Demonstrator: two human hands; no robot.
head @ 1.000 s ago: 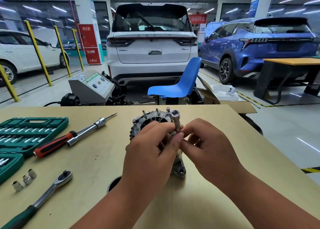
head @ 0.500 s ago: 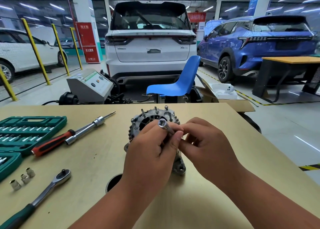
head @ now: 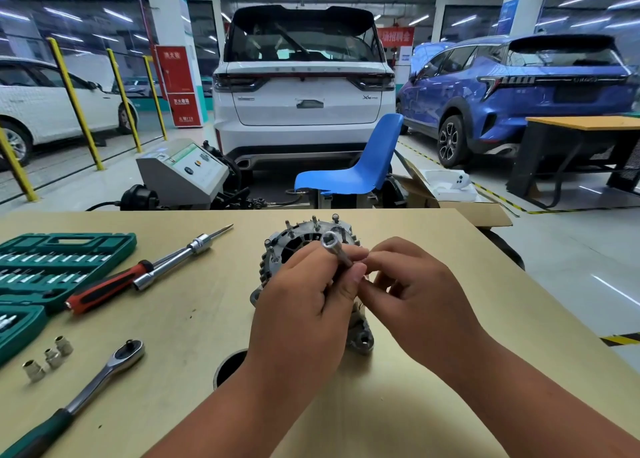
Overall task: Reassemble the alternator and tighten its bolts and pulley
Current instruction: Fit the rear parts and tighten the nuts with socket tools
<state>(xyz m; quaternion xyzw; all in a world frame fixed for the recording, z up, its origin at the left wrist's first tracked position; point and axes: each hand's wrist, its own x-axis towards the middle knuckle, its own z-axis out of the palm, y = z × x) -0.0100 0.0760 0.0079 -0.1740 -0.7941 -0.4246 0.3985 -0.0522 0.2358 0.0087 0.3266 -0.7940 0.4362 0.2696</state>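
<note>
The alternator (head: 300, 241) stands on the tan counter (head: 194, 322), in the middle from left to right and nearer the far edge than the near one. Its ribbed round face is turned up and away, with several thin studs standing on it. The hands cover its front, so the studs cannot be counted.

Just in front of that face, the left hand (head: 304, 305) pinches one long bolt (head: 335, 248) between thumb and fingers, with the recessed head tilted up and to the left. The right hand (head: 415, 295) has its fingers curled and closed on the bolt's lower end, touching the left thumb.

A round hole (head: 227, 367) opens in the counter beside the left wrist. To the left lie:
- one green-handled ratchet (head: 107, 371);
- three small sockets (head: 48, 357) in a loose cluster;
- one red-and-black handled driver (head: 107, 289), with a chrome extension bar (head: 173, 262) touching it;
- an open green socket case (head: 52, 260) at the left edge.

The counter is bare to the right of the hands, out to its right edge.

Beyond the counter are one blue chair (head: 356, 173), a grey machine (head: 183, 173), a cardboard box (head: 450, 198), four yellow posts (head: 74, 101), two white cars and one blue one. A red panel (head: 177, 87) carries Chinese characters too small to read.
</note>
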